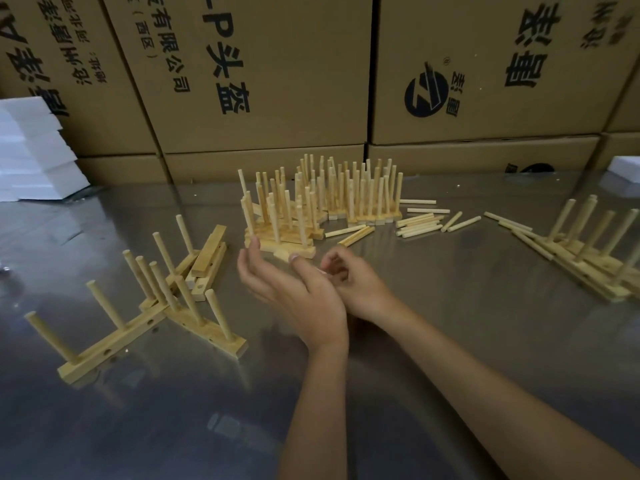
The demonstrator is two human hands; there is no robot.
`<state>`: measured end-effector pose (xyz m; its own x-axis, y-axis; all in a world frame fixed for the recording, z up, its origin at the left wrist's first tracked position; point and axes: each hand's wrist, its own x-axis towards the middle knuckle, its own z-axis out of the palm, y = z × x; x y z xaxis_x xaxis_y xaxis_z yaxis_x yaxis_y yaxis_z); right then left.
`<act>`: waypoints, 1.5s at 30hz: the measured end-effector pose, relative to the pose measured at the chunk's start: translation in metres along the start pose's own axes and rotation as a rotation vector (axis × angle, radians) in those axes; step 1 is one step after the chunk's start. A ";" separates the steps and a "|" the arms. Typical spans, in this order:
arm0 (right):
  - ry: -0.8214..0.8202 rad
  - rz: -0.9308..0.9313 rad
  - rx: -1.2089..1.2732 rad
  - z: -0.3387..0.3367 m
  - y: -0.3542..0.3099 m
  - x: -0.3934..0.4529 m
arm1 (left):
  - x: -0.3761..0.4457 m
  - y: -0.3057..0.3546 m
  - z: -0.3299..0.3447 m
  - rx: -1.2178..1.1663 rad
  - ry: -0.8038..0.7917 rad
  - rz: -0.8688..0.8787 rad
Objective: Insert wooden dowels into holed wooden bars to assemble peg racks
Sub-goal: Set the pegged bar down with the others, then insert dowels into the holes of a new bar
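Note:
My left hand (291, 289) hovers over the metal table (433, 341) with straight fingers, palm turned toward my right hand (358, 287). The right hand's fingers are loosely curled against the left thumb, and I see nothing in either hand. Just beyond the fingertips stands a stack of peg racks (277, 223) with upright dowels, and more racks (360, 195) are crowded behind it. Loose dowels (419, 221) lie to the right of that group. On the left, partly filled bars (152, 317) stand with several pegs and open holes, beside bare holed bars (209, 252).
Another pile of finished racks (588, 254) sits at the right edge. Cardboard boxes (263, 81) form a wall along the table's far side. White foam blocks (34, 157) are stacked at the far left, and another foam piece (625, 169) lies far right.

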<state>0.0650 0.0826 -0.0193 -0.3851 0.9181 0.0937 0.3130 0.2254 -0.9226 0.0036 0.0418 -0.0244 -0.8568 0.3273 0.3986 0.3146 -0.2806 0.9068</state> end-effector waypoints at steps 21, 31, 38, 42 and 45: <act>-0.082 0.213 0.560 -0.043 0.017 -0.035 | -0.004 -0.013 0.011 -0.240 -0.574 -0.603; 0.440 0.153 -0.713 -0.086 0.065 0.008 | -0.015 -0.011 0.015 -0.063 -0.632 -0.355; 0.362 0.281 -0.795 -0.115 0.073 0.057 | -0.013 -0.010 0.016 -0.095 -0.619 -0.394; 0.415 0.222 -0.915 -0.110 0.073 0.062 | -0.012 -0.012 0.019 -0.108 -0.613 -0.432; 0.499 0.121 -0.926 -0.107 0.076 0.058 | -0.011 -0.011 0.018 -0.108 -0.617 -0.459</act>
<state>0.1591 0.1876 -0.0443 0.0274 0.9337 0.3571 0.9462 0.0911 -0.3106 0.0173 0.0574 -0.0365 -0.4989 0.8664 0.0193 -0.0852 -0.0712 0.9938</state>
